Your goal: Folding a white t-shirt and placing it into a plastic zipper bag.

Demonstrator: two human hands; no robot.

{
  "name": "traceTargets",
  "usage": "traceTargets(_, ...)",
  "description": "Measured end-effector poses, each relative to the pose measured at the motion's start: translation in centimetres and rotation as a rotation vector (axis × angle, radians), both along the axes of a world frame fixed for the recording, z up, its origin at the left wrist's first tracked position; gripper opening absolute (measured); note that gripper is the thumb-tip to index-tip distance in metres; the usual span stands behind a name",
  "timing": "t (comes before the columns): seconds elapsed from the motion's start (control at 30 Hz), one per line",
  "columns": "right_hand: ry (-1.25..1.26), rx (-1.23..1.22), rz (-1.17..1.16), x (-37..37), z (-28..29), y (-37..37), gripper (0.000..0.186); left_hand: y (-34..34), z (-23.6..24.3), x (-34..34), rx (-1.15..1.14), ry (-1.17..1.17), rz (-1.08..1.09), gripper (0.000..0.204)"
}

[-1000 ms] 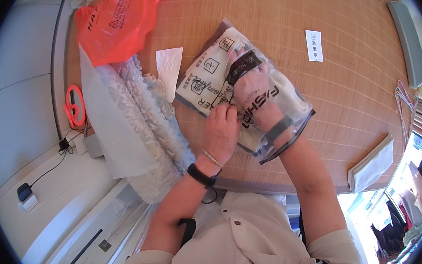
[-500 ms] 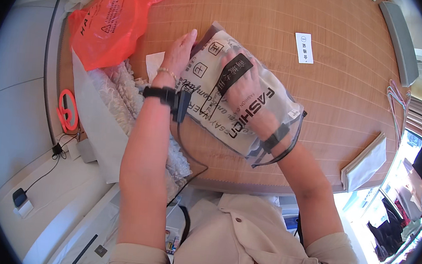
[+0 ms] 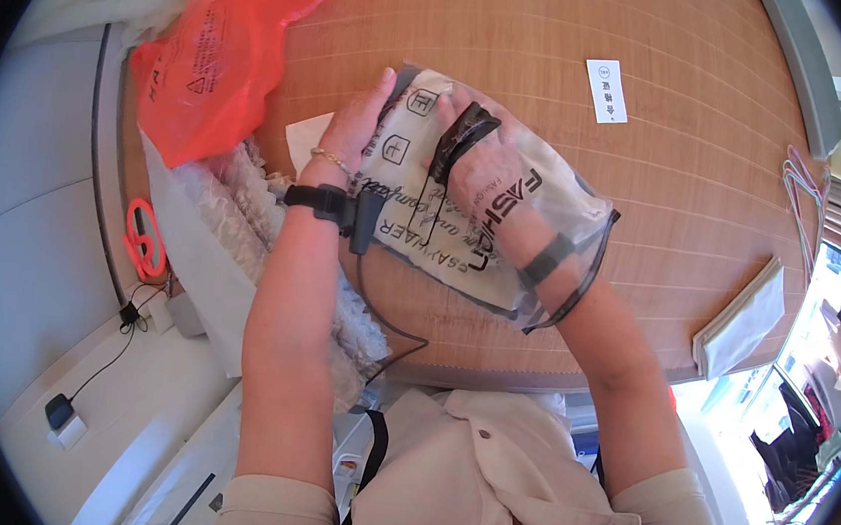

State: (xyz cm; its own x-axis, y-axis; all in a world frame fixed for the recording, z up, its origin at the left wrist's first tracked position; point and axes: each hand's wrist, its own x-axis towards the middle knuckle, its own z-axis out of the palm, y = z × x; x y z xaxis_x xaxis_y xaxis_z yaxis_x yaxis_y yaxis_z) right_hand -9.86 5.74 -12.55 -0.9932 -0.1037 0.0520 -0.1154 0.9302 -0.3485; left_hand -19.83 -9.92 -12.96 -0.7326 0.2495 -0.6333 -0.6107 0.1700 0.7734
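A clear printed plastic bag (image 3: 585, 212) with a dark edged opening lies tilted on the table, a folded beige cloth (image 3: 420, 153) inside it. My right hand (image 3: 489, 164) reaches in through the opening at the lower right. Seen through the film, it lies flat over the cloth, its fingers extended toward the far end and partly covered by a black printed patch. Along the bag's left edge rests my left hand (image 3: 354, 132), fingers straight and together, touching the side. Its thumb is not clearly visible.
An orange-red plastic bag (image 3: 212, 74) and ruffled white lacy fabric (image 3: 246, 197) lie at left, near red-handled scissors (image 3: 145, 238). A white paper tag (image 3: 608, 91) is at the far right. A folded white packet (image 3: 739, 315) and pink hangers (image 3: 801, 201) sit at the right edge.
The bag's far end has shifted slightly nearer me, and the film around the black patch has crumpled over my right hand. My left hand stays by the bag's left edge.
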Motion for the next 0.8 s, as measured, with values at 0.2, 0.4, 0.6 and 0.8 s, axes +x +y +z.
traceTargets(0.2,0.201,-0.277,0.199,0.9,-1.3,1.4,0.049,-0.4,-1.0,-3.2,0.047,0.021,-0.117,0.042)
traceTargets(0.4,0.026,-0.046,0.083,-0.2,-0.2,0.3,0.050,-1.0,-1.7,-4.3,-0.065,-0.157,-0.063,0.044)
traceTargets(0.6,-0.130,-0.078,0.037,-1.6,-0.1,0.0,0.064,-0.4,-2.1,-4.5,-0.021,-0.062,-0.152,0.044)
traceTargets(0.8,-0.287,-0.008,-0.024,-3.0,-0.3,-0.2,0.075,-0.9,-2.9,-3.7,0.183,-0.097,-0.183,0.039)
